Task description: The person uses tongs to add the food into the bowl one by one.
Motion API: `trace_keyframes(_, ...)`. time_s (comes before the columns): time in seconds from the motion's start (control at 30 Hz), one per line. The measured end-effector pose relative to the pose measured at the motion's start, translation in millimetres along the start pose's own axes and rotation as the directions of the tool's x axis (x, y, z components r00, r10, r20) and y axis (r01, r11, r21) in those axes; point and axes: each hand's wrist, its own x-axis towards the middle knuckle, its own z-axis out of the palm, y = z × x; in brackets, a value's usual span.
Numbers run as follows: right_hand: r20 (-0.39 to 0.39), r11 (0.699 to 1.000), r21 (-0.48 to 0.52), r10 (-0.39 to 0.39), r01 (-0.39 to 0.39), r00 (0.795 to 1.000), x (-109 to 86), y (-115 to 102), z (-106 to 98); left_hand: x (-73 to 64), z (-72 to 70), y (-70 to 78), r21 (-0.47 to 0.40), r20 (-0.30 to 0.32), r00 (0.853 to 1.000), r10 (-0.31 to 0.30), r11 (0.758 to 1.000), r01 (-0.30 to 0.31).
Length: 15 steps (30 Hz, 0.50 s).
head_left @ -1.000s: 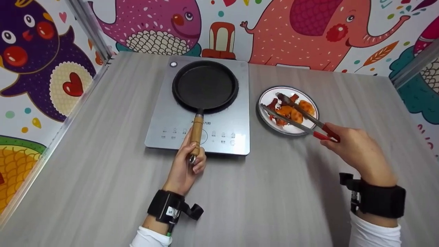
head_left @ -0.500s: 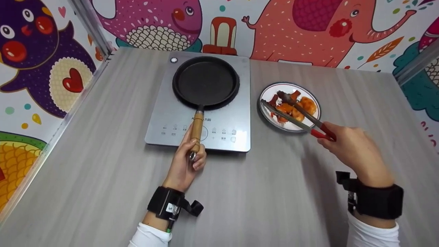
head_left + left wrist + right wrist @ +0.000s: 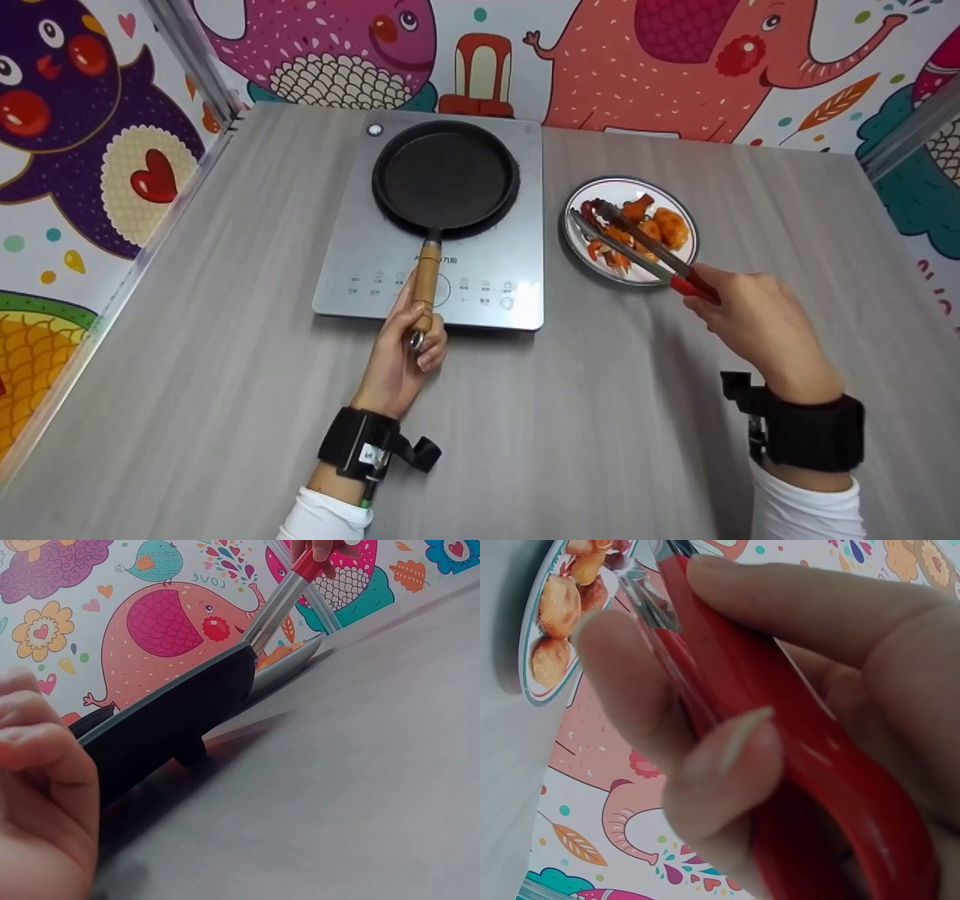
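Above the tabletop [image 3: 570, 420], my left hand [image 3: 397, 360] grips the frying pan [image 3: 446, 178] by its wooden handle [image 3: 425, 281], likely the safest hold; my right hand [image 3: 761, 322] grips tongs [image 3: 654, 244]. Beyond lie probably slippery food [image 3: 670, 228] on the plate [image 3: 636, 184] and the heavy-looking pan on the induction cooktop [image 3: 358, 225].

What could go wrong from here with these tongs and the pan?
Food lifted by the tongs could fall onto the table between plate and cooktop. The plate might slide if nudged, since no hand steadies it. The pan might tip if the left hand presses down on its handle, which overhangs the cooktop's front edge.
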Motion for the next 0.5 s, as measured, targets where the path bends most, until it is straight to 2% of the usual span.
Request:
trace_keyframes(0.2, -0.013, 1.0, 0.007, -0.006, 0.006, 1.0, 2.1, 0.0, 3.2, -0.4, 0.1, 0.1, -0.002, 0.008, 1.0, -0.003, 1.0, 0.003)
trace_keyframes(0.5, 0.023, 0.997, 0.082, 0.002, -0.003, 1.0, 6.8, 3.9, 7.5, -0.7, 0.3, 0.4, 0.018, -0.003, 1.0, -0.008, 1.0, 0.008)
